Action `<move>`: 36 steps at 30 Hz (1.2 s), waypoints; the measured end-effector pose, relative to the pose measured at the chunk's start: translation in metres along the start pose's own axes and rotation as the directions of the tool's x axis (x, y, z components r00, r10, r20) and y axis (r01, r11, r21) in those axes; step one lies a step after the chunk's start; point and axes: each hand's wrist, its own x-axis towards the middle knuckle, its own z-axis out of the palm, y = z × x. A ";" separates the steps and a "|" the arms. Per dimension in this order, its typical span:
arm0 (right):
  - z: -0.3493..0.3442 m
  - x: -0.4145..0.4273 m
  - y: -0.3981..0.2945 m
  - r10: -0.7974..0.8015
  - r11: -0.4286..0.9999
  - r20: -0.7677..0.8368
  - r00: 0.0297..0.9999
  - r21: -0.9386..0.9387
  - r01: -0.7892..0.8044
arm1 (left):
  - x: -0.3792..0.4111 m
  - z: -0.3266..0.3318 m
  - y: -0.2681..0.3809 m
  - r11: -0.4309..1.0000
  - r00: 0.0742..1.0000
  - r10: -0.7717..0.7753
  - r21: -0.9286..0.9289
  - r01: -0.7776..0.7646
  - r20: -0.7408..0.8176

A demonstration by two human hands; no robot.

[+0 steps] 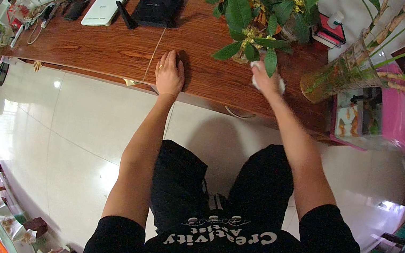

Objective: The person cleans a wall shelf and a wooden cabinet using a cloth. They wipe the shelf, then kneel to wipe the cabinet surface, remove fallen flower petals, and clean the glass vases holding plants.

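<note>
My left hand point(170, 74) rests palm down near the front edge of a brown wood-grain cabinet top point(115, 46), holding nothing, its fingers lying close together. Farther right, my right hand point(266, 80) presses a white cloth or tissue point(280, 86) on the same surface, its fingers partly behind a leaf. Just beyond that hand, a leafy plant with small yellow flowers point(239, 11) leans over the top from a glass container. Thick stalks stand in a tilted-looking glass vase point(329, 77) to the right of the cloth.
A white router point(104, 9) and a black router point(157, 7) sit at the back left, near cables and a power strip. Stacked books point(328, 31) carry a small white bottle point(335, 20). A fish tank with a pink lid point(396, 112) adjoins the right end. A drawer handle point(239, 113) is below the front edge.
</note>
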 end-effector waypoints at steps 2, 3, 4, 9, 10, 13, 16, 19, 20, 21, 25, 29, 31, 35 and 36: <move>0.033 -0.014 0.019 -0.169 0.982 -0.131 0.977 -0.106 0.156 | 0.001 0.002 0.006 1.000 1.000 -0.006 -0.003 0.006 0.007; 0.025 -0.034 -0.024 -0.339 0.918 -0.094 0.936 -0.250 0.308 | -0.002 -0.002 0.000 1.000 1.000 -0.026 0.011 0.025 0.010; 0.024 -0.041 -0.040 -0.352 0.913 -0.082 0.932 -0.247 0.324 | -0.002 -0.004 0.002 1.000 1.000 -0.026 0.007 0.026 0.013; 0.053 -0.059 -0.106 -0.481 0.869 0.002 0.877 -0.137 0.476 | 0.001 -0.003 0.003 0.998 1.000 -0.022 -0.065 0.022 -0.010; 0.059 -0.059 -0.120 -0.460 0.879 0.016 0.888 -0.131 0.458 | -0.001 -0.004 0.001 0.996 1.000 -0.020 -0.090 0.019 -0.016; 0.068 -0.052 -0.146 -0.487 0.860 0.055 0.872 -0.142 0.490 | 0.001 -0.006 -0.003 0.982 0.999 0.000 -0.186 -0.010 -0.054; 0.077 -0.030 -0.131 -0.613 0.761 0.124 0.780 -0.171 0.625 | 0.000 -0.008 0.002 0.973 0.998 -0.031 -0.231 0.017 -0.057; 0.082 -0.001 -0.142 -0.485 0.854 0.183 0.855 -0.111 0.508 | 0.001 -0.010 0.001 0.979 0.997 -0.063 -0.197 0.053 -0.043; 0.086 0.009 -0.146 -0.451 0.866 0.168 0.877 -0.155 0.475 | -0.001 -0.011 0.000 0.982 0.996 -0.074 -0.174 0.066 -0.042; 0.097 0.026 -0.139 -0.424 0.877 0.122 0.898 -0.191 0.440 | 0.002 -0.011 0.006 0.985 0.997 -0.069 -0.163 0.062 -0.040; 0.099 0.079 -0.162 -0.054 0.929 0.141 0.989 0.370 -0.002 | 0.003 -0.007 0.001 0.988 0.994 -0.077 -0.143 0.066 -0.075; 0.141 0.142 -0.146 -0.279 0.905 -0.174 0.944 0.282 0.319 | 0.003 -0.006 0.004 0.995 0.986 0.010 -0.097 -0.026 -0.165; 0.146 0.160 -0.155 -0.322 0.944 -0.020 0.946 0.065 0.323 | 0.002 -0.009 0.003 0.995 0.989 -0.001 -0.095 -0.012 -0.145; 0.136 0.169 -0.179 -0.379 0.714 0.473 0.796 -0.397 0.576 | -0.004 -0.009 -0.006 0.994 0.995 -0.095 -0.064 0.092 -0.041; 0.145 0.184 -0.139 -0.419 0.868 0.258 0.871 -0.167 0.467 | 0.001 -0.007 0.007 0.993 0.997 -0.067 -0.101 0.062 -0.043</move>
